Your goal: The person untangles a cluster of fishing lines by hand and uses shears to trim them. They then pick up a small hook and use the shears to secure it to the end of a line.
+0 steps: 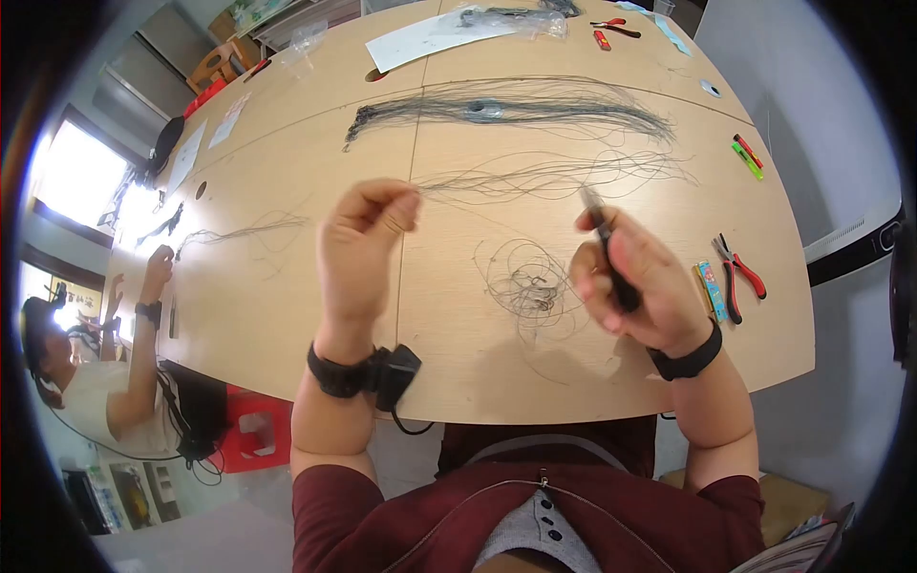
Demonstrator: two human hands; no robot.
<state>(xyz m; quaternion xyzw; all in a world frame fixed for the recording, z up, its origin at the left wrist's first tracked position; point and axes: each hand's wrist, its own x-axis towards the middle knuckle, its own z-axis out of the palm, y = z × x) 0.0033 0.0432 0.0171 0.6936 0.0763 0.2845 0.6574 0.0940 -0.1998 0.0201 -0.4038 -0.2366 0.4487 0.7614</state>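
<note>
My left hand [361,244] is closed in a pinch above the table, at the left end of a loose spread of thin dark wires [554,177]. These strands run from the fingertips toward the right. In my right hand [654,277] is a slim black-handled tool [619,272], its pale tip pointing up and blurred; I cannot tell its exact kind. Between the hands, nearer to me, lies a tangled coil of thin wire [535,286]. Farther back stretches a thicker bundle of dark wires [573,110], gathered at its left end.
To the right lie red-and-black pliers [737,272], a small blue packet [711,289] and a green item [748,158]. More pliers [616,29], a white sheet [449,40] and plastic bags [525,21] are at the back. Another person [105,382] works at the left with wires [244,229].
</note>
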